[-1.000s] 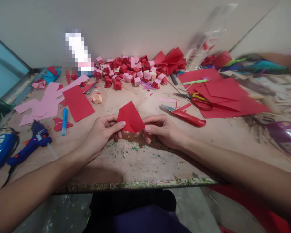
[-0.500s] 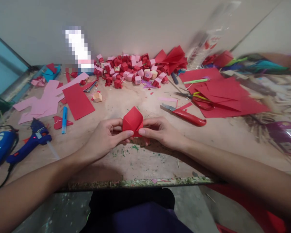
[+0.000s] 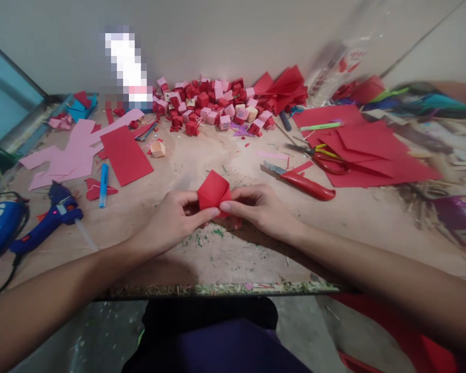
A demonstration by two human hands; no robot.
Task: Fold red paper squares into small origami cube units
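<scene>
Between both hands is a piece of folded red paper [image 3: 213, 189], held just over the table near its front middle. My left hand [image 3: 182, 211] pinches its left side, thumb along the lower front. From the right, my right hand [image 3: 254, 207] grips the paper too, its thumb tip close to the left thumb. Fingers behind the paper are partly hidden. Beyond the hands, a heap of small red and pink paper cubes [image 3: 205, 111] lies against the wall. A small cream paper box [image 3: 157, 149] sits apart from it.
To the right lie red-handled pliers [image 3: 308, 185], scissors [image 3: 330, 159] and red paper sheets [image 3: 380, 150]. On the left are a blue glue gun [image 3: 48, 220], a blue marker [image 3: 103, 185], a red paper rectangle [image 3: 127, 155] and pink paper [image 3: 72, 155]. A plastic bottle [image 3: 345, 62] stands at the back.
The top of the folded red paper looks more closed, its flap lying flatter over the front. Both hands keep hold of it. The whole view has shifted slightly.
</scene>
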